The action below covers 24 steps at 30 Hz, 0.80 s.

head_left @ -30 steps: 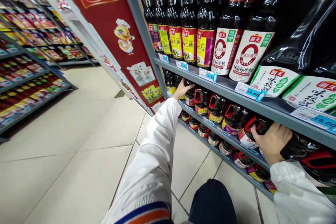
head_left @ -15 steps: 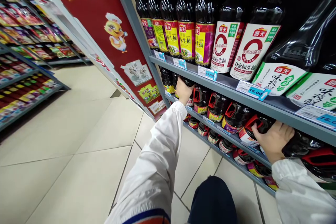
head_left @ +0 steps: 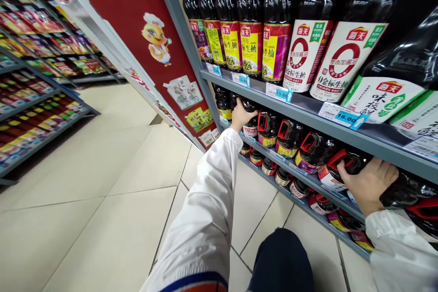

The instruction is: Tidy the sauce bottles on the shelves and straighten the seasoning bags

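Both arms, in white sleeves (head_left: pixel 200 200), reach to the mid shelf (head_left: pixel 290 163). L hand (head_left: pixel 242 115) is curved over the top of a dark bottle (head_left: pixel 250 131) w/ pink-&-white label, L end of shelf; fingers partly hidden, can't tell if it's actually gripping. Bottle stands on the shelf, btwn a yellow-label bottle (head_left: pixel 224 114) & a row of red-handled jugs (head_left: pixel 289 137).

R hand (head_left: pixel 371 185) is farther R, same level, thumb apart from fingers, thumb by a white-label jug (head_left: pixel 331 174); fingers go under the upper shelf (head_left: pixel 304 107) edge, can't tell if it holds anything.

Upper shelf: slim bottles (head_left: pixel 251 50) w/ yellow labels, then taller white-label ones, big green-&-white ones far R. Price tags (head_left: pixel 278 92) along the edge, e.g. 13.50, 16.00. Small jars (head_left: pixel 268 166) sit on the bottom shelf. Red board (head_left: pixel 130 4) w/ chick in chef hat, L of shelves. Dark-clad knee (head_left: pixel 282 260) below, tile floor (head_left: pixel 130 219).
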{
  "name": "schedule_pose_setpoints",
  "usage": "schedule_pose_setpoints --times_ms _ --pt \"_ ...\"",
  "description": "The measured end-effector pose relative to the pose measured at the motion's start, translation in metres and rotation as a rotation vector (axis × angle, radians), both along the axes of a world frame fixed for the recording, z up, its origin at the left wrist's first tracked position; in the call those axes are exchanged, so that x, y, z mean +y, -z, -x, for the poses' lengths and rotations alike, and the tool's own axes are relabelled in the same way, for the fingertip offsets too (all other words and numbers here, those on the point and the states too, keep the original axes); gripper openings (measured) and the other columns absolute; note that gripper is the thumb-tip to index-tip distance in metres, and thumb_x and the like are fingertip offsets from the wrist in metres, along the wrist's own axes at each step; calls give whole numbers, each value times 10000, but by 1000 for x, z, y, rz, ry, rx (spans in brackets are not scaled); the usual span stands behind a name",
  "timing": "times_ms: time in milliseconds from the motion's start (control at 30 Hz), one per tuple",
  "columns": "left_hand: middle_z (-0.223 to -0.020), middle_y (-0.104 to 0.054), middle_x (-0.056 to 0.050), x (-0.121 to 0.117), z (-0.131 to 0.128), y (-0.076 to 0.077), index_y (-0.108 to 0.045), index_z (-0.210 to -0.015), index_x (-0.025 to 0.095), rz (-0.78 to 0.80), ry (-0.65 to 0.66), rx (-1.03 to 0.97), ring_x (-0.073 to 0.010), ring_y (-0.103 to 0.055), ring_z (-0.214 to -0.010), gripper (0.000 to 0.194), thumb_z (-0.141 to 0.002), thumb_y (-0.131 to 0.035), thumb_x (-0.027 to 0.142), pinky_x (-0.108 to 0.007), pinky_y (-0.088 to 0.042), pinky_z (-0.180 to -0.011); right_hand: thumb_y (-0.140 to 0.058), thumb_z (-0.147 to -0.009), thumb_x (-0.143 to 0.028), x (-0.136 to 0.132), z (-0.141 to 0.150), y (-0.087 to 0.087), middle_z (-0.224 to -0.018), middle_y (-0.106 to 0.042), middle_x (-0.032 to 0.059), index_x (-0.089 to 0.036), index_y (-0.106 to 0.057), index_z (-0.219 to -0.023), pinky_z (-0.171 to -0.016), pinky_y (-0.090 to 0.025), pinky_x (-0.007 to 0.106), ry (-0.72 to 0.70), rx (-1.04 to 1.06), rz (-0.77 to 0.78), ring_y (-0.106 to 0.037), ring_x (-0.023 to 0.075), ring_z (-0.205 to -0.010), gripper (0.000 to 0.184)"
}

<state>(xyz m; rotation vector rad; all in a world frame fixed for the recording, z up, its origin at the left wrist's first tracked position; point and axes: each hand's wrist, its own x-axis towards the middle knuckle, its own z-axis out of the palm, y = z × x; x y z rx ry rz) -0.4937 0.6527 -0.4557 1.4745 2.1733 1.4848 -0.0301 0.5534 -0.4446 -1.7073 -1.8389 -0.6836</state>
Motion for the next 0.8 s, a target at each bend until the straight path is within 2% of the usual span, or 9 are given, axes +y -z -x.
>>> schedule_pose_setpoints --times_ms 167,267,367,433,500,567,667,733,800 --pt "-1218 -710 -103 7 15 9 -481 -1336 229 -94 173 -43 -337 -662 -1196 890 -590 -942 380 -463 -492 -1078 -566 -848 -633 -1 0 2 -1014 -584 294 5 -487 -1252 -815 -436 547 5 -34 -14 -571 452 -945 759" --pt "-1265 -692 -113 8 16 13 -479 -1368 213 -118 211 -71 -330 -647 -1224 929 -586 -952 374 -465 -478 -1108 -533 -859 -648 -2 0 1 -1029 -585 311 37 -486 -1270 -829 -440 542 29 -73 4 -576 454 -968 801" --pt "-1331 -659 -127 5 16 9 -478 -1399 203 -143 271 -168 -312 -631 -1250 969 -582 -964 393 -453 -482 -1118 -526 -829 -705 1 -2 1 -1004 -586 324 71 -517 -1229 -834 -446 540 59 -74 29 -586 463 -976 874" --pt "-1338 -653 -133 1 23 3 -497 -1403 200 -93 336 -290 -304 -644 -1225 946 -610 -948 451 -451 -522 -1073 -523 -787 -757 5 -6 4 -978 -592 325 67 -542 -1191 -822 -455 553 66 -60 16 -594 474 -961 917" --pt "-1314 -662 -132 -5 40 -2 -572 -1343 198 0 385 -401 -305 -657 -1194 819 -674 -889 548 -454 -569 -998 -515 -750 -804 11 -10 8 -943 -600 318 47 -558 -1147 -792 -468 559 71 -67 -20 -603 480 -925 941" --pt "-1251 -685 -126 -11 61 -3 -658 -1207 183 44 380 -459 -301 -660 -1181 646 -763 -783 636 -452 -586 -958 -515 -726 -837 15 -14 14 -909 -606 299 14 -557 -1126 -749 -479 563 72 -93 -66 -610 481 -878 941" --pt "-1184 -697 -141 -9 89 5 -666 -1092 148 -80 246 -448 -278 -670 -1149 535 -833 -711 614 -449 -565 -993 -529 -714 -861 18 -18 18 -874 -607 260 -39 -544 -1121 -701 -490 563 55 -127 -133 -613 477 -824 918" --pt "-1279 -657 -171 1 99 12 -621 -1167 144 -191 154 -391 -277 -654 -1183 558 -799 -770 536 -450 -532 -1044 -535 -698 -878 18 -19 17 -868 -600 249 -55 -543 -1115 -676 -492 562 47 -133 -171 -612 484 -816 923" --pt "-1405 -586 -187 19 101 17 -560 -1280 162 -256 161 -327 -283 -602 -1281 676 -747 -832 476 -449 -484 -1106 -574 -667 -880 17 -19 14 -831 -582 209 -95 -558 -1084 -648 -488 548 22 -76 -174 -612 475 -800 890"
